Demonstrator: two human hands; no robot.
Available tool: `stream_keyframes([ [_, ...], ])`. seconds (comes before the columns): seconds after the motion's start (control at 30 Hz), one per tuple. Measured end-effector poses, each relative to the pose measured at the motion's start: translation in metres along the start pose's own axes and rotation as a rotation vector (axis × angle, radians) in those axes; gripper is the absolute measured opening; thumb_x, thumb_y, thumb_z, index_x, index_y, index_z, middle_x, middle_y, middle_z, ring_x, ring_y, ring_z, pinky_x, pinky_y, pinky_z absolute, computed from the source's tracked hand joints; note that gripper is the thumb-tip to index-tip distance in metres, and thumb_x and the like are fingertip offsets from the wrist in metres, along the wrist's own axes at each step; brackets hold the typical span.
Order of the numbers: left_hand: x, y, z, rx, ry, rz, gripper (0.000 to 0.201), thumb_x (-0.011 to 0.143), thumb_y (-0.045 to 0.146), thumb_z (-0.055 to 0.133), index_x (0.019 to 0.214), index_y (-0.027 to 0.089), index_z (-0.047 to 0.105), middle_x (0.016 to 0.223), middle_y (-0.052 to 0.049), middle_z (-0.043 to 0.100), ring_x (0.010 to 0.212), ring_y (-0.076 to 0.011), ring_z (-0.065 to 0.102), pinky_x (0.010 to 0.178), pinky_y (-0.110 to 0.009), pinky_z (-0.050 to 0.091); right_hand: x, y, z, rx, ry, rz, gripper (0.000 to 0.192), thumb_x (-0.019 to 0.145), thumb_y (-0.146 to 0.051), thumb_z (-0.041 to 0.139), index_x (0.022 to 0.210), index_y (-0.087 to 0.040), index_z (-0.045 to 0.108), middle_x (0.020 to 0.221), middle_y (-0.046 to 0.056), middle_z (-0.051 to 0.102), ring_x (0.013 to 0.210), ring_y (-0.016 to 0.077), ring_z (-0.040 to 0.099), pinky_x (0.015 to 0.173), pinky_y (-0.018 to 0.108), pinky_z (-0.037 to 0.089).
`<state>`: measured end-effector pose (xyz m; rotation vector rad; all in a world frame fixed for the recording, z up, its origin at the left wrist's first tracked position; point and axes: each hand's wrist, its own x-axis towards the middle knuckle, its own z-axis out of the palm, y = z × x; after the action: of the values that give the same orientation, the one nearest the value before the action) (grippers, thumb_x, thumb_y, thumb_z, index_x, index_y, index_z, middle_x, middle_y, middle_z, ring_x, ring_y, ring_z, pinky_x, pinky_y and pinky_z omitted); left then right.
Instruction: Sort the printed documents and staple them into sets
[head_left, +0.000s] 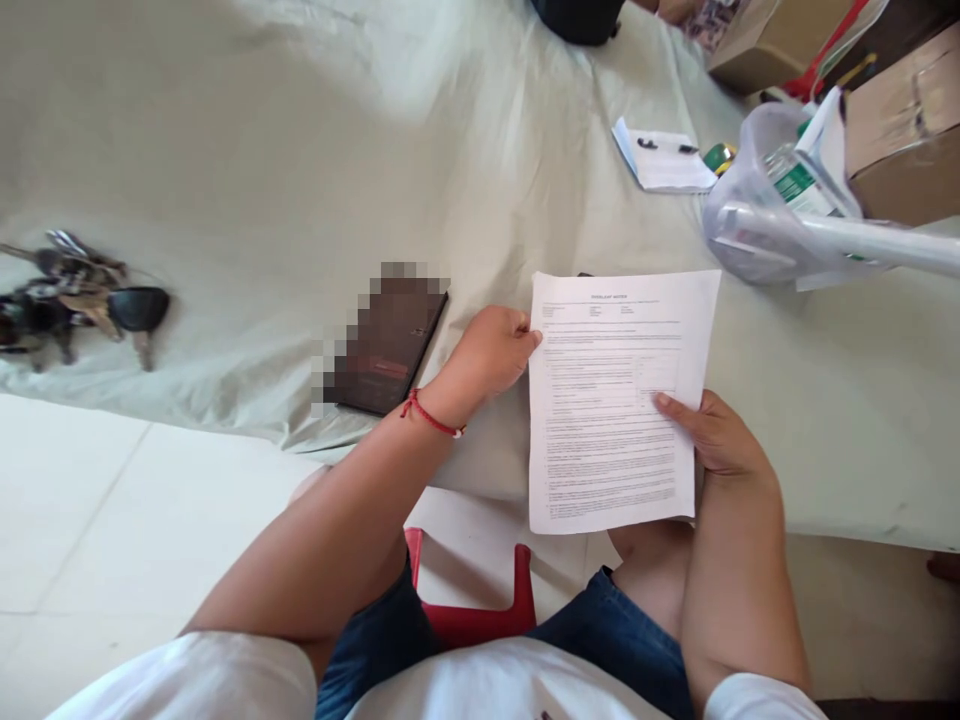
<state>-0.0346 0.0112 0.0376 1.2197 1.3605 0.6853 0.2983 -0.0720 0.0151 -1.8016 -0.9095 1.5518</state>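
A white printed sheet of paper [600,440] is held up in front of me, over the near edge of the cloth-covered surface. My left hand [493,350] pinches its upper left edge between thumb and fingers. My right hand [712,430] grips the right edge, thumb on the printed side and the other fingers hidden behind. Whether more sheets lie under this one, I cannot tell. Beside my left wrist lies a dark flat rectangular object [390,345], partly pixelated. Just above the sheet's top edge a small dark edge of something peeks out.
A bunch of keys [82,300] lies at the far left. At the upper right are a notepad [664,160] with small dark items on it, a translucent plastic container [739,225] holding things, and cardboard boxes [904,125]. A red stool [480,620] stands below the surface, between my legs.
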Motion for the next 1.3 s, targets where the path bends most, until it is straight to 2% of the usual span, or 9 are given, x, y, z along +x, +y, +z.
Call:
stream_keyframes([
  [0.1, -0.004, 0.002, 0.004, 0.038, -0.071, -0.127, 0.045, 0.105, 0.007, 0.062, 0.063, 0.021, 0.056, 0.056, 0.004, 0.053, 0.059, -0.0146, 0.046, 0.066, -0.034, 0.033, 0.008, 0.001, -0.007, -0.040, 0.034, -0.064, 0.054, 0.083, -0.073, 0.102, 0.111, -0.029, 0.092, 0.114, 0.009, 0.095, 0.099, 0.0366, 0.093, 0.089, 0.050, 0.080],
  [0.23, -0.008, 0.003, 0.014, 0.054, -0.177, -0.219, 0.046, 0.103, 0.004, 0.061, 0.061, 0.022, 0.054, 0.048, 0.002, 0.055, 0.053, -0.0146, 0.047, 0.064, -0.032, 0.033, 0.018, -0.003, -0.006, 0.018, 0.201, -0.244, 0.066, 0.077, -0.079, 0.103, 0.120, -0.031, 0.090, 0.120, 0.006, 0.095, 0.112, 0.0366, 0.092, 0.101, 0.054, 0.077],
  [0.33, -0.008, 0.000, 0.018, 0.088, -0.200, -0.262, 0.045, 0.102, 0.004, 0.062, 0.062, 0.023, 0.055, 0.047, 0.001, 0.056, 0.051, -0.0146, 0.045, 0.062, -0.032, 0.033, 0.022, -0.005, -0.003, 0.045, 0.248, -0.244, 0.065, 0.072, -0.076, 0.106, 0.113, -0.029, 0.091, 0.110, 0.007, 0.095, 0.110, 0.0379, 0.092, 0.103, 0.057, 0.076],
  [0.47, -0.006, -0.002, 0.018, 0.129, -0.135, -0.189, 0.045, 0.105, 0.012, 0.065, 0.063, 0.023, 0.056, 0.051, 0.001, 0.060, 0.053, -0.0153, 0.047, 0.061, -0.033, 0.034, 0.021, -0.006, -0.004, 0.006, 0.207, -0.208, 0.059, 0.074, -0.073, 0.106, 0.108, -0.027, 0.092, 0.103, 0.007, 0.094, 0.102, 0.0368, 0.092, 0.098, 0.056, 0.077],
  [0.6, -0.006, -0.002, 0.016, 0.123, -0.034, -0.131, 0.049, 0.106, 0.012, 0.062, 0.060, 0.024, 0.050, 0.053, 0.001, 0.059, 0.052, -0.0147, 0.044, 0.058, -0.034, 0.031, 0.018, -0.007, -0.006, -0.021, 0.169, -0.149, 0.058, 0.072, -0.072, 0.109, 0.103, -0.025, 0.093, 0.098, 0.008, 0.093, 0.092, 0.0322, 0.090, 0.086, 0.047, 0.076],
  [0.77, -0.004, -0.006, 0.018, 0.182, -0.065, -0.107, 0.050, 0.101, 0.009, 0.060, 0.055, 0.024, 0.048, 0.054, -0.002, 0.061, 0.054, -0.0163, 0.047, 0.058, -0.034, 0.033, 0.017, -0.009, -0.007, -0.081, 0.156, -0.102, 0.053, 0.078, -0.068, 0.106, 0.104, -0.024, 0.094, 0.103, 0.008, 0.094, 0.092, 0.0304, 0.090, 0.084, 0.044, 0.075],
  [0.93, 0.001, -0.009, 0.021, 0.197, -0.087, -0.131, 0.044, 0.102, 0.013, 0.064, 0.060, 0.024, 0.057, 0.055, -0.001, 0.061, 0.056, -0.0179, 0.048, 0.059, -0.035, 0.036, 0.019, -0.006, -0.013, -0.110, 0.199, -0.091, 0.041, 0.085, -0.061, 0.102, 0.102, -0.026, 0.093, 0.106, 0.007, 0.095, 0.093, 0.0312, 0.090, 0.082, 0.044, 0.075],
  [1.13, 0.004, -0.011, 0.028, 0.267, -0.071, -0.112, 0.055, 0.104, 0.013, 0.063, 0.057, 0.026, 0.038, 0.057, -0.001, 0.050, 0.057, -0.0171, 0.041, 0.062, -0.038, 0.031, 0.020, -0.004, -0.014, -0.107, 0.206, -0.097, 0.041, 0.083, -0.062, 0.102, 0.102, -0.026, 0.093, 0.105, 0.008, 0.094, 0.092, 0.0337, 0.091, 0.081, 0.048, 0.076],
  [1.3, 0.008, -0.009, 0.028, 0.351, -0.051, -0.081, 0.059, 0.093, 0.003, 0.066, 0.056, 0.027, 0.026, 0.057, 0.002, 0.035, 0.060, -0.0167, 0.032, 0.065, -0.039, 0.028, 0.016, -0.009, -0.010, -0.118, 0.194, -0.013, 0.042, 0.076, -0.059, 0.107, 0.094, -0.023, 0.093, 0.098, 0.009, 0.094, 0.085, 0.0311, 0.089, 0.073, 0.043, 0.073],
])
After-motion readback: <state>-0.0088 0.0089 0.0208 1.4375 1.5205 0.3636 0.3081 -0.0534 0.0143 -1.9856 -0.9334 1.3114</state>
